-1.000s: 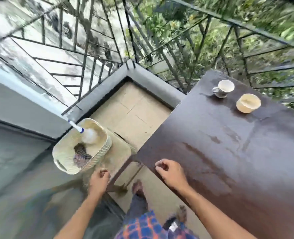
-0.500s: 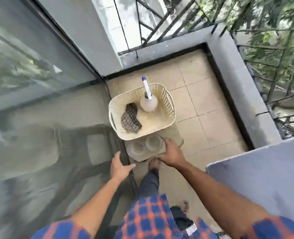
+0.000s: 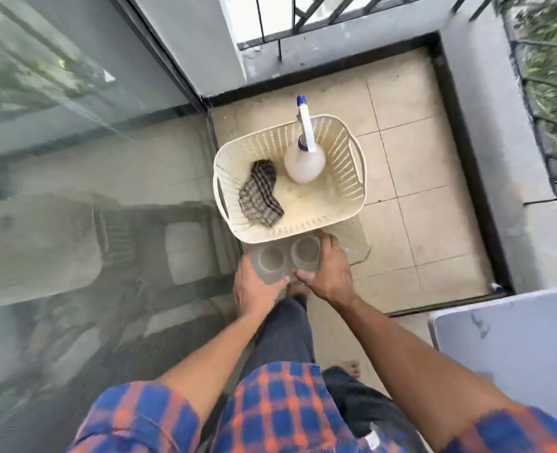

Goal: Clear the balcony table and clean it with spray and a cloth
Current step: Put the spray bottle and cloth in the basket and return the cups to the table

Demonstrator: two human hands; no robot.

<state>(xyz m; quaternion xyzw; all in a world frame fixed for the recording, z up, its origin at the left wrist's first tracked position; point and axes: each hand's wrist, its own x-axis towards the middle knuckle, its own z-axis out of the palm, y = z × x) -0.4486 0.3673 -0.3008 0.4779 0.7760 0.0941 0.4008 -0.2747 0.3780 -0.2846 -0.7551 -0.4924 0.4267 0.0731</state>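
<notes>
Head view, right hand (image 3: 329,273) grips glass (image 3: 305,252), spray bottle (image 3: 304,163) beyond

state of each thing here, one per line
spray bottle: upright in the basket, untouched
cloth: crumpled, lying in the basket beside the bottle
basket: upright, open top, holds both
left glass: upright, looks empty, held by left grip
right glass: upright, looks empty, held by right grip
table: only a corner in view
</notes>
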